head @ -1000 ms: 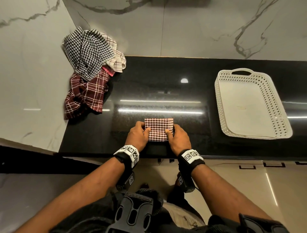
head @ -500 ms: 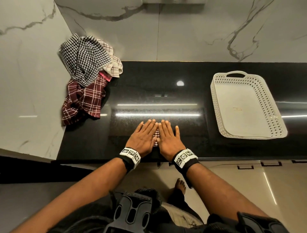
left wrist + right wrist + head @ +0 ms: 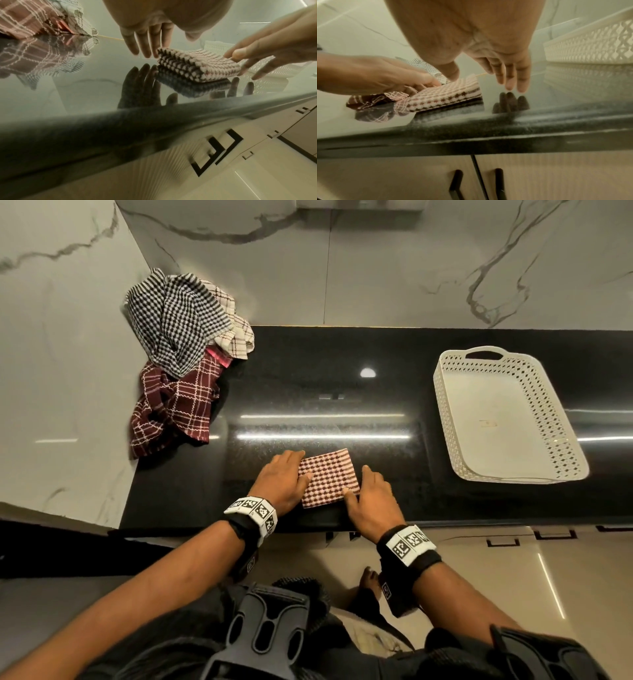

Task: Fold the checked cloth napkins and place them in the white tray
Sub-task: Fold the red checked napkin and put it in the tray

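A small folded red-and-white checked napkin point(image 3: 329, 477) point(image 3: 197, 66) point(image 3: 447, 94) lies flat on the black counter point(image 3: 342, 392) near its front edge. My left hand point(image 3: 291, 474) point(image 3: 145, 44) lies against the napkin's left edge, fingers straight and thumb resting on top. My right hand point(image 3: 366, 491) point(image 3: 505, 70) is at the right edge, its thumb on the cloth and its straight fingers pointing down at the counter beside it. The white perforated tray point(image 3: 442, 405) point(image 3: 590, 50) stands at the right with nothing in it.
A heap of unfolded napkins point(image 3: 178, 337) point(image 3: 30, 20), black-and-white, cream and dark red check, is piled in the back left corner against the marble wall. Bare counter lies between the napkin and the tray. Cabinet doors with black handles point(image 3: 457, 185) are below the counter edge.
Half a second ago both palms lay flat on top of the napkin, covering it. They have slid apart to its left and right edges, and the napkin now sits slightly turned.
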`<state>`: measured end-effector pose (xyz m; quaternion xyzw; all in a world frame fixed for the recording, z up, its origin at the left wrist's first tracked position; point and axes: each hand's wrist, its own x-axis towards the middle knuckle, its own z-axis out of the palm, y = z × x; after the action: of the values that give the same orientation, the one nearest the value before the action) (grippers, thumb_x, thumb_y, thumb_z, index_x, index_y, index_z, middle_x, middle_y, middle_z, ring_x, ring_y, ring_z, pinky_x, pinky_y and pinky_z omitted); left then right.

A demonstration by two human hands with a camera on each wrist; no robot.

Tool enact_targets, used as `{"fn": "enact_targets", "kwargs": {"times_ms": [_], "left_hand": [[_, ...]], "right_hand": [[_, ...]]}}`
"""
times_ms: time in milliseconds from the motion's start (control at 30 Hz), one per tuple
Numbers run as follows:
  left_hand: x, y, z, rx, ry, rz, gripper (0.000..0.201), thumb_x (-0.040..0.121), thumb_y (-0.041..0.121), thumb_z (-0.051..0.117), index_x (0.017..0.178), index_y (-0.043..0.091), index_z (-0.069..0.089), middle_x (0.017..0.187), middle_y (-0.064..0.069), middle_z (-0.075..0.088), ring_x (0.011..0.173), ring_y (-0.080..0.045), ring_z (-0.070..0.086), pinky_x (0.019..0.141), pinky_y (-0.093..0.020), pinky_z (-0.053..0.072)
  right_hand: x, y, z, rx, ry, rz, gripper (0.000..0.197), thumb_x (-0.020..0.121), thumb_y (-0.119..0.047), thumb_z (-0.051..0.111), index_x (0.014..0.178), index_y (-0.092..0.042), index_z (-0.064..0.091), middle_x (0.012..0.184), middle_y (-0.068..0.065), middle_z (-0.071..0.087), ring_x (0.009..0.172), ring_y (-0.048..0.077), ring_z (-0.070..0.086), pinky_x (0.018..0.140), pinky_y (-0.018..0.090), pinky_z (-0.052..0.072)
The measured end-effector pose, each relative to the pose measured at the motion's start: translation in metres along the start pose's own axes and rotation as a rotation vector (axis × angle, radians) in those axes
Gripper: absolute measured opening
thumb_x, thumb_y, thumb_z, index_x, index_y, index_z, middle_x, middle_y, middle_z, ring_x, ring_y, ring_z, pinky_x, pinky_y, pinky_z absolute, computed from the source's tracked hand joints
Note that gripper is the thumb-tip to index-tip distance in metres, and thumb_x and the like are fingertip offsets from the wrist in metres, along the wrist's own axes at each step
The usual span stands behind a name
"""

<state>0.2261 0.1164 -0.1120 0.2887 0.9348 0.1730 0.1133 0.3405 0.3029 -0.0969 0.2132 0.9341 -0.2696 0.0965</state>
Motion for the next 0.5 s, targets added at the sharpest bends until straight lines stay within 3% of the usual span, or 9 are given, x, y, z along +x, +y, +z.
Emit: {"fn": "enact_targets", "kwargs": {"times_ms": [67,133,267,367,433,500], "left_hand": [[0.006,0.004,-0.001,0.029,-0.064,-0.05,0.063,0.096,0.047,0.051,0.146,0.013,0.037,0.142,-0.007,0.044,0.129,-0.028,0.043,0.11,-0.044,0.037],[0.012,0.006,-0.004,-0.041,-0.159,-0.13,0.065,0.09,0.048,0.062,0.142,0.015,0.04,0.137,-0.007,0.046,0.126,-0.027,0.046,0.109,-0.044,0.04],[0.02,0.01,-0.011,-0.061,-0.358,-0.198,0.06,0.075,0.045,0.08,0.119,0.016,0.052,0.12,-0.006,0.057,0.107,-0.024,0.057,0.093,-0.04,0.05],[0.021,0.012,-0.012,-0.076,-0.401,-0.205,0.055,0.07,0.041,0.086,0.108,0.018,0.054,0.116,-0.006,0.057,0.102,-0.022,0.057,0.086,-0.035,0.049],[0.018,0.011,-0.013,-0.189,-0.398,-0.226,0.062,0.067,0.035,0.09,0.113,0.018,0.053,0.119,-0.005,0.059,0.102,-0.019,0.058,0.085,-0.032,0.05],[0.014,0.013,-0.017,-0.389,-0.441,-0.228,0.082,0.067,0.032,0.09,0.134,0.016,0.045,0.128,-0.003,0.058,0.111,-0.018,0.059,0.095,-0.033,0.05]], "right_hand": [[0.005,-0.004,0.0,0.081,-0.004,0.025,0.05,0.096,-0.042,0.05,0.134,-0.01,0.044,0.131,0.014,0.052,0.118,0.032,0.051,0.101,0.045,0.045],[0.014,-0.01,0.0,0.127,-0.041,0.125,0.041,0.093,-0.041,0.052,0.12,-0.009,0.052,0.124,0.015,0.056,0.109,0.031,0.056,0.093,0.043,0.049],[0.028,-0.02,-0.004,0.176,-0.128,0.243,0.047,0.089,-0.037,0.065,0.122,-0.004,0.054,0.123,0.015,0.06,0.109,0.033,0.06,0.083,0.035,0.047],[0.033,-0.016,-0.006,0.343,-0.102,0.245,0.048,0.082,-0.03,0.076,0.122,-0.008,0.061,0.115,0.008,0.065,0.107,0.025,0.063,0.089,0.035,0.05],[0.034,-0.009,-0.007,0.504,-0.045,0.229,0.045,0.079,-0.016,0.079,0.121,-0.01,0.063,0.104,0.005,0.067,0.099,0.022,0.066,0.088,0.032,0.053],[0.029,-0.007,-0.013,0.675,-0.015,0.176,0.049,0.079,-0.004,0.076,0.125,-0.013,0.06,0.102,0.004,0.064,0.095,0.02,0.065,0.088,0.031,0.054]]}}
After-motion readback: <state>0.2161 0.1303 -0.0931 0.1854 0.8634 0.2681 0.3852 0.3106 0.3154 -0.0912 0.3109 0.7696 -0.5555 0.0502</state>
